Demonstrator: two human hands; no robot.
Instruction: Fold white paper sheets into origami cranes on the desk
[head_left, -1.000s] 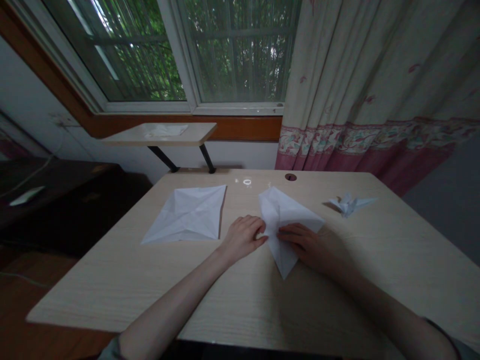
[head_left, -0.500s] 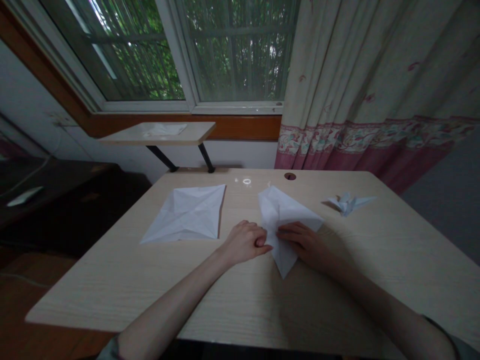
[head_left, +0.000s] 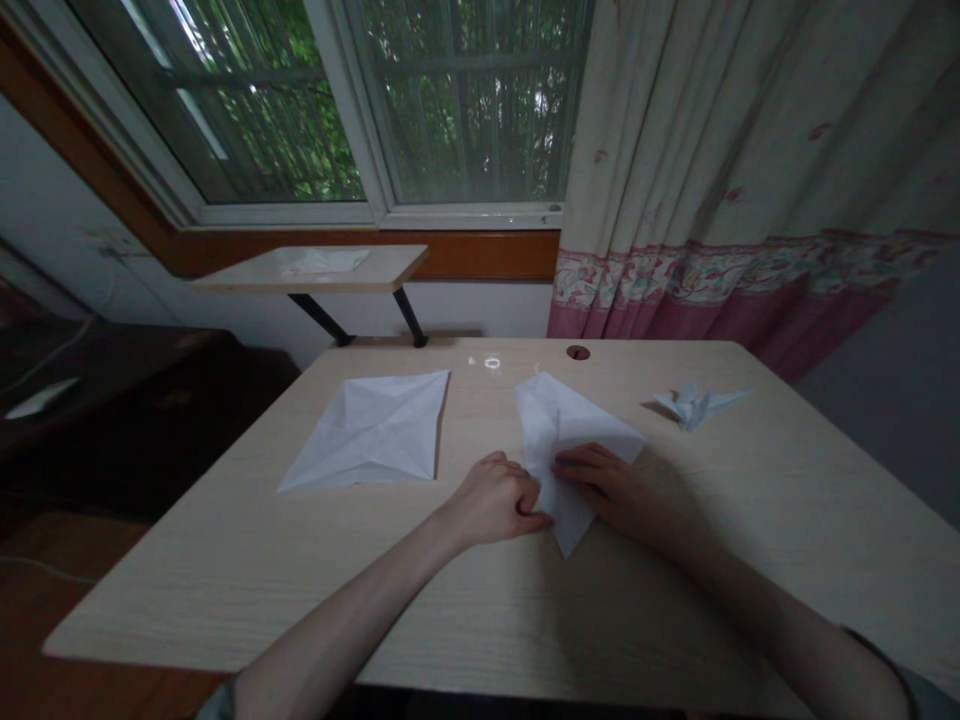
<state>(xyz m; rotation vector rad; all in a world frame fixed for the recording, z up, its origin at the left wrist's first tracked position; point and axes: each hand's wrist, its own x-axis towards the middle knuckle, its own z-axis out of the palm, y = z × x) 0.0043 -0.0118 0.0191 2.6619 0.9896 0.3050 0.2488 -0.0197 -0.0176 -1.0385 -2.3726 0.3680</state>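
Note:
A partly folded sheet of white paper lies on the desk in front of me, one corner pointing toward me. At its left edge, my left hand is closed, fingers curled, with the thumb against the paper. My right hand rests flat over the right part of the paper, fingers stretched out and pressing on it. To the left lies a creased, unfolded white sheet. A folded paper crane sits to the right, apart from both hands.
The pale wooden desk has a round cable hole at its back edge. A raised shelf on black legs stands back left, carrying some white paper. Behind are a window and a curtain.
My left hand has slid slightly toward me along the paper's left edge. The right hand and the paper stay about where they were; the view has shifted slightly.

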